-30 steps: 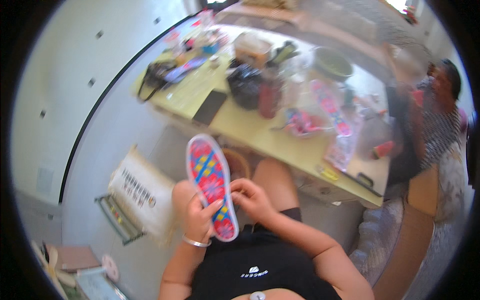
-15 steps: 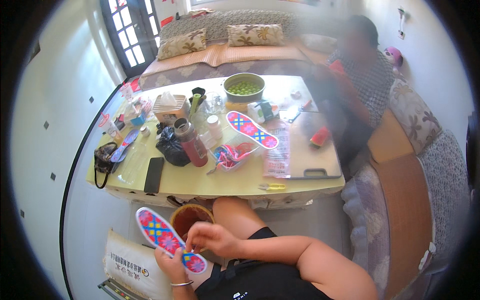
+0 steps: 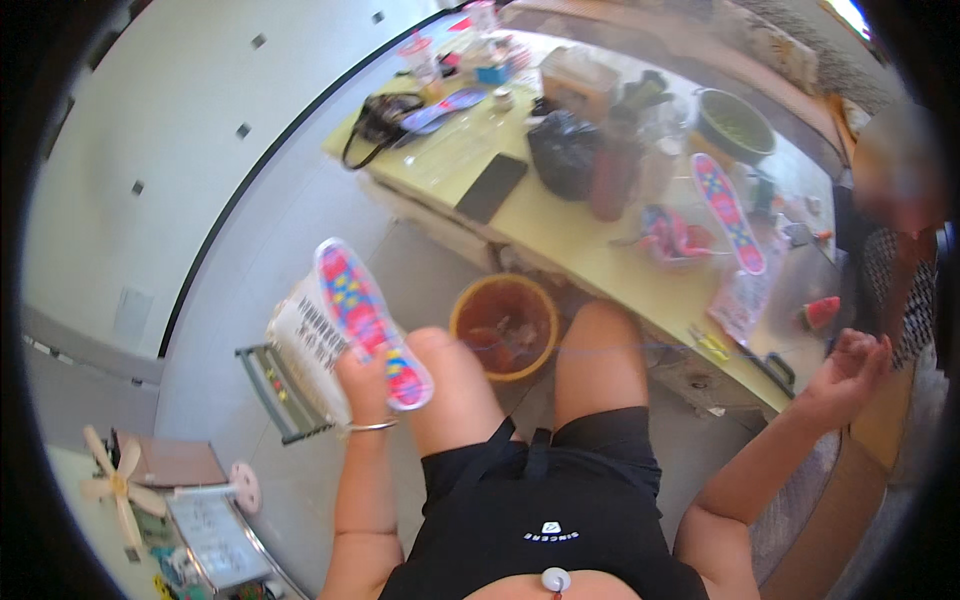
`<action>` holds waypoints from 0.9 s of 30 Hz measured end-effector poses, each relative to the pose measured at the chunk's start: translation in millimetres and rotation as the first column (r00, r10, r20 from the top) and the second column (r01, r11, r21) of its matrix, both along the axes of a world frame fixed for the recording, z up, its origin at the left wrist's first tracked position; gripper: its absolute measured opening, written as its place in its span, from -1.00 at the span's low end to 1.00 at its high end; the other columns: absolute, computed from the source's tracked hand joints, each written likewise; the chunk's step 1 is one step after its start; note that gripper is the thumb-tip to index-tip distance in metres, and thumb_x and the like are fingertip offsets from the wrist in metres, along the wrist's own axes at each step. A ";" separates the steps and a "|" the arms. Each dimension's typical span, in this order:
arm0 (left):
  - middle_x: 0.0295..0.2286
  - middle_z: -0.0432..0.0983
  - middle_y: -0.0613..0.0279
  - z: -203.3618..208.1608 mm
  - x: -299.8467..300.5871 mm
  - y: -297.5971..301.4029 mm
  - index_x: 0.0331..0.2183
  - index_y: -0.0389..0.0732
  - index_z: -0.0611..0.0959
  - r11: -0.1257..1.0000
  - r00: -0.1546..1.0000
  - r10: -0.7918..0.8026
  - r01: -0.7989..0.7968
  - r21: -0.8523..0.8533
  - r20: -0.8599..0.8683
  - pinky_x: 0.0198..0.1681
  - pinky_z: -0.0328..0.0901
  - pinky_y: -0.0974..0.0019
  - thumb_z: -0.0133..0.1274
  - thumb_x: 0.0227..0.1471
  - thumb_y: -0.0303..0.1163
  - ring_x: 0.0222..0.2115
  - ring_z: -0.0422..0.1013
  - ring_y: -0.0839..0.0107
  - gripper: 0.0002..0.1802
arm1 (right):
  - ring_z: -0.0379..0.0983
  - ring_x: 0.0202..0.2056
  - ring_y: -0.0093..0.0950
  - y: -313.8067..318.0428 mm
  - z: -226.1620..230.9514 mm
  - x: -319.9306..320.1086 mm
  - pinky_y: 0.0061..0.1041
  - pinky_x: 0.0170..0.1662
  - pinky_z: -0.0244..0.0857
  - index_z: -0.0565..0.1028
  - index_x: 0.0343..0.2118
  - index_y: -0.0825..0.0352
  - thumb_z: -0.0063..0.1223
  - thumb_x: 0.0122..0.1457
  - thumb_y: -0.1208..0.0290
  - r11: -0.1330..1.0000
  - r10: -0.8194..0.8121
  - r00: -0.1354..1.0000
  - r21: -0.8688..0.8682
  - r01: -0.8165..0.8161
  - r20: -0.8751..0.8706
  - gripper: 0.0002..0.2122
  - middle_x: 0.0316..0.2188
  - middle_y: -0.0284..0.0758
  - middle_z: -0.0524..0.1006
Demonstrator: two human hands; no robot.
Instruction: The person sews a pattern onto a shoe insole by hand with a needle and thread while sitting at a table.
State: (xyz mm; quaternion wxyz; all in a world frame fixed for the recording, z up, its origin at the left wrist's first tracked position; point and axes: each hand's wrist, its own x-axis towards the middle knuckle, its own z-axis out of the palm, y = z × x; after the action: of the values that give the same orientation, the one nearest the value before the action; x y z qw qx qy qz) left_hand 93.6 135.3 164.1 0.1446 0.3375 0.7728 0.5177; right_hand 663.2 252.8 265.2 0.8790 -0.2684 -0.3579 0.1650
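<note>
While the left hand (image 3: 362,388) is clamped on the side of a cross-stitch-patterned insole (image 3: 370,318) near its heel, we see a thin thread (image 3: 650,346) run almost straight toward the right hand (image 3: 848,380), out by the table's near right corner. We judge that grip steadies the insole against the thread's pull. The right fingers are curled; blur means we cannot tell whether they clamp the thread. On the table (image 3: 560,225), yellow thread snips (image 3: 710,345) lie along the near edge, presumably for easy reach; a similar insole (image 3: 728,213) lies toward the right edge.
</note>
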 end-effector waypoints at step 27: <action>-0.23 0.58 0.24 49.2 128.5 3.2 -0.16 -0.36 0.62 0.879 0.746 -0.477 0.416 0.235 0.464 -0.08 0.33 0.38 0.12 0.01 -0.61 -0.21 0.46 0.51 -0.72 | 0.43 -0.52 -0.32 -40.8 -68.3 -277.2 -0.37 -0.50 0.32 0.51 -0.44 0.28 0.17 -0.04 0.52 0.855 0.494 0.238 -0.417 -0.309 0.836 -0.91 -0.59 -0.33 0.39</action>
State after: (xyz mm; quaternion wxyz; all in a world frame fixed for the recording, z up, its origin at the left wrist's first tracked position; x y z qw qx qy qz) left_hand 222.1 138.4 213.3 0.4429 0.3716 0.5715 0.5824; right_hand 386.0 212.0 196.8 0.4223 -0.2836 -0.8287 0.2335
